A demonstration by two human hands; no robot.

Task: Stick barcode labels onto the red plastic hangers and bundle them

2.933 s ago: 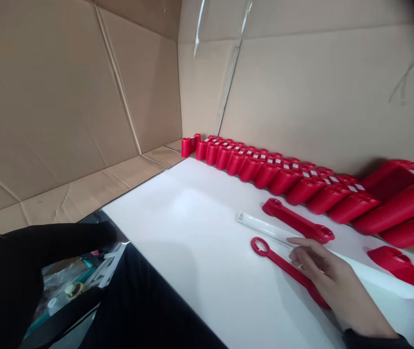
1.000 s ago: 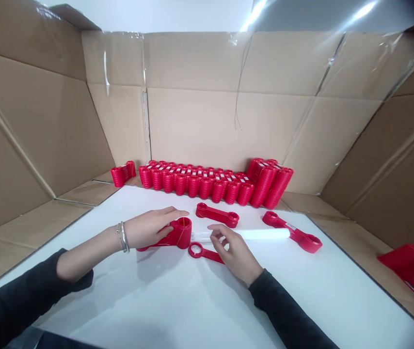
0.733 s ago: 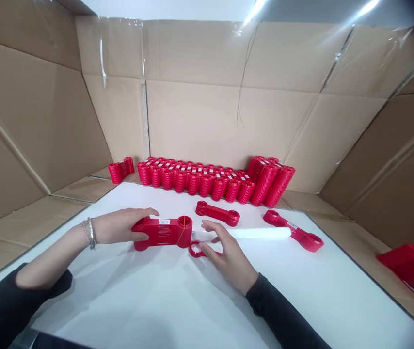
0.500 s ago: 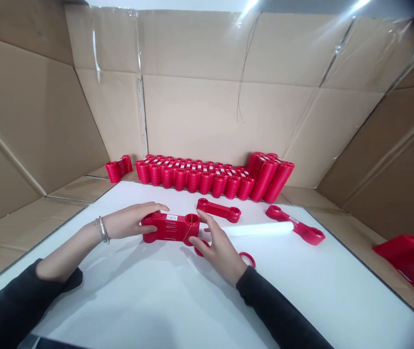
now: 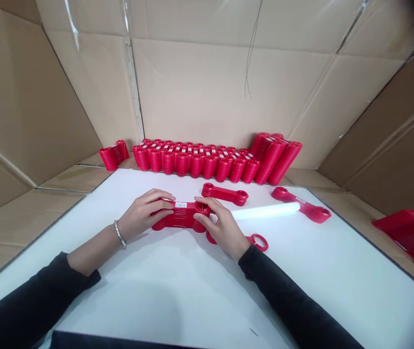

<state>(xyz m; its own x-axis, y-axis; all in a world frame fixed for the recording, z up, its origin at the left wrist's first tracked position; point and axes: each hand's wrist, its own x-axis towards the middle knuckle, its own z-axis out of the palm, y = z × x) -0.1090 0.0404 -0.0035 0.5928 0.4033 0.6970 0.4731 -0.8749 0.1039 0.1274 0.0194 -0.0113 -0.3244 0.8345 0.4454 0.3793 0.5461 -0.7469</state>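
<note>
A stack of red plastic pieces (image 5: pixel 181 216) with a white label on its top edge lies on the white table between my hands. My left hand (image 5: pixel 147 213) grips its left end, fingers over the top. At the right end, my right hand (image 5: pixel 219 220) pinches the stack, where a thin band runs around the round end. Partly under my right hand lies a loose red piece with a ring end (image 5: pixel 259 242). Behind it is a white tube (image 5: pixel 267 211).
A low red stack (image 5: pixel 225 194) lies behind my hands, another (image 5: pixel 301 204) to the right. A long row of red stacks (image 5: pixel 196 165) stands at the back edge, with taller ones (image 5: pixel 278 157) at its right. Cardboard walls (image 5: pixel 214 87) surround the table. Red pieces (image 5: pixel 410 240) sit far right.
My left hand has closed in over the left end of the stack, and my right hand's fingers are closer on its right end. The view has tilted down and shifted.
</note>
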